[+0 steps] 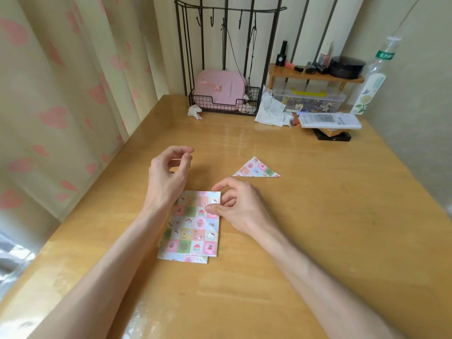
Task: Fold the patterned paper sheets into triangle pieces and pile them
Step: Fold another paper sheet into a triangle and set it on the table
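Sheets [190, 228] stacked flat, right edge pinched in right grip [242, 206]; left grip [168, 172] loosely curled, empty, over far-left corner.

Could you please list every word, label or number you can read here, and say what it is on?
Nothing can be quoted with confidence.
Bottle, green neck band: white Chinese characters, too blurred to read.
Bottle, body label: print too small.
White box: grey print, blurred.
Patterned sheets: pictures only, no words legible.
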